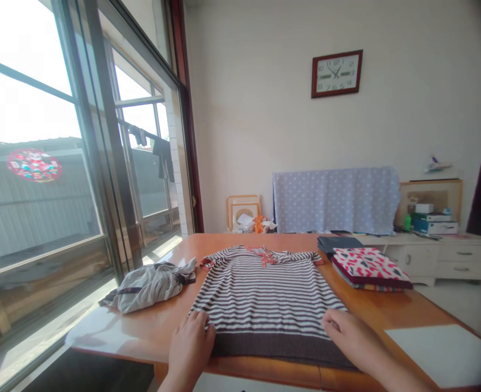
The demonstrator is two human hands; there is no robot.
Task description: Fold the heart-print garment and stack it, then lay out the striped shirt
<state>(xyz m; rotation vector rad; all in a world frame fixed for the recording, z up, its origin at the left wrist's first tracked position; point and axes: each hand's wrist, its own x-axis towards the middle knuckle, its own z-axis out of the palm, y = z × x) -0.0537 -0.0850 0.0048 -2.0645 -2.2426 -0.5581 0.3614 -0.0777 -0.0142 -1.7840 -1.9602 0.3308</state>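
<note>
While a striped shirt (265, 294) lies flat, curled hands (193, 337) (344, 329) touch its sides, grip unclear.

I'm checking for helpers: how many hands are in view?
2: the left hand at the left edge of the striped top, the right hand at its right edge.

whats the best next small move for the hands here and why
Probably fold one side of the striped shirt inward: it lies spread on the table, the left hand and right hand are at its side edges near the dark hem, and folded clothes lie stacked nearby.
</note>
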